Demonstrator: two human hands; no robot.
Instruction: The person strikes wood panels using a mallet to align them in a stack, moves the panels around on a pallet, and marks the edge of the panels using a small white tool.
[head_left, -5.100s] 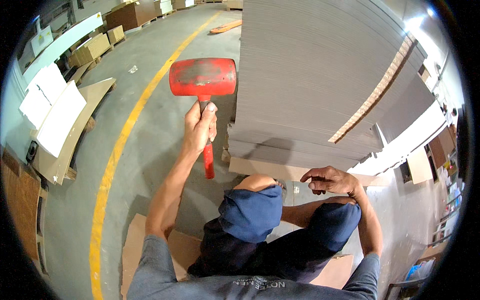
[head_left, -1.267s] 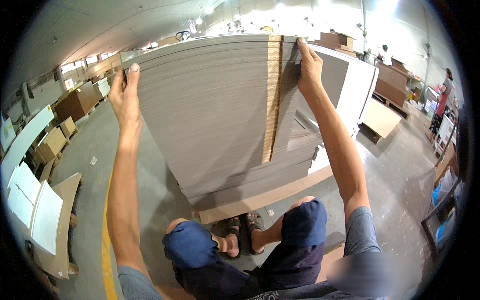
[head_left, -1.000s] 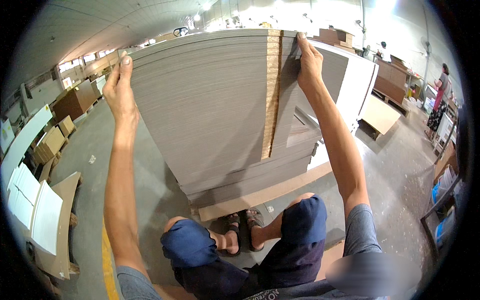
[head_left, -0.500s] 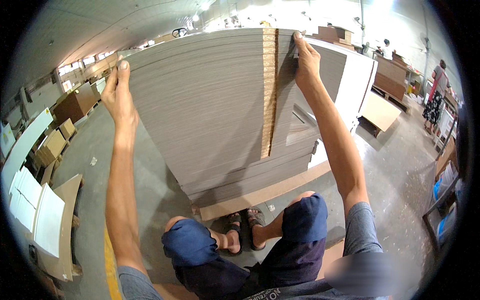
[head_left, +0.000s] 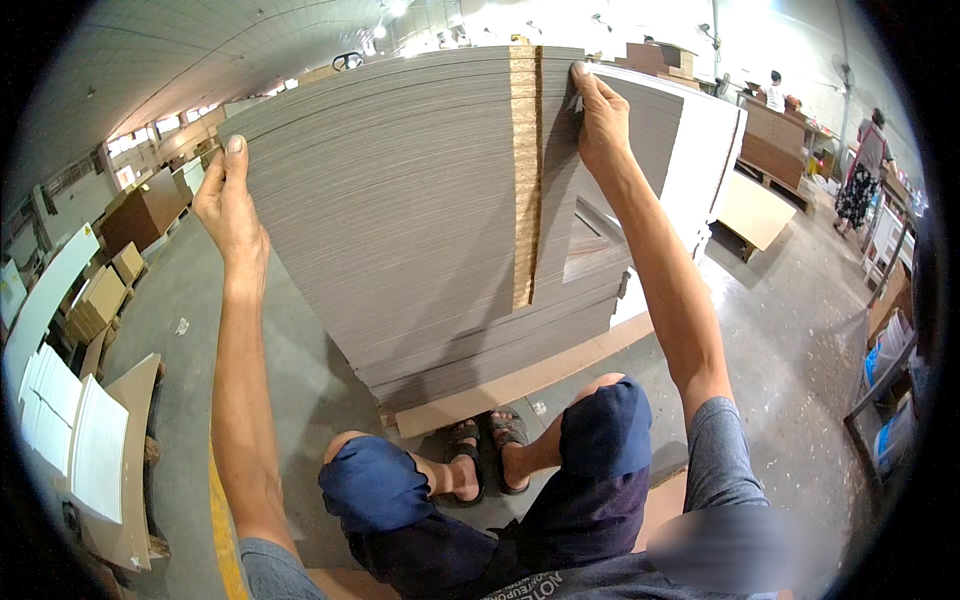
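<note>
A tall stack of thin grey boards (head_left: 400, 180) stands right in front of me, its layered edges facing me. My left hand (head_left: 233, 205) is at the stack's upper left corner, thumb up against the edge and fingers curled round the side. My right hand (head_left: 603, 118) is closed at the upper right of the grey stack, thumb near the top and fingers bent against the board edges. How many boards each hand grips I cannot tell. A strip of bare brown board edges (head_left: 525, 180) runs down the stack left of my right hand.
White-edged boards (head_left: 708, 150) adjoin the stack on the right. A tan sheet (head_left: 520, 370) lies under it, by my sandalled feet. White panels (head_left: 95, 450) lie on pallets at left. Back right, a person (head_left: 862, 170) stands by a bench; a metal rack (head_left: 885, 375) stands nearer.
The whole view has shifted slightly, the stack now showing further left. Both hands sit a little lower against the stack's top edge, still at its two upper sides.
</note>
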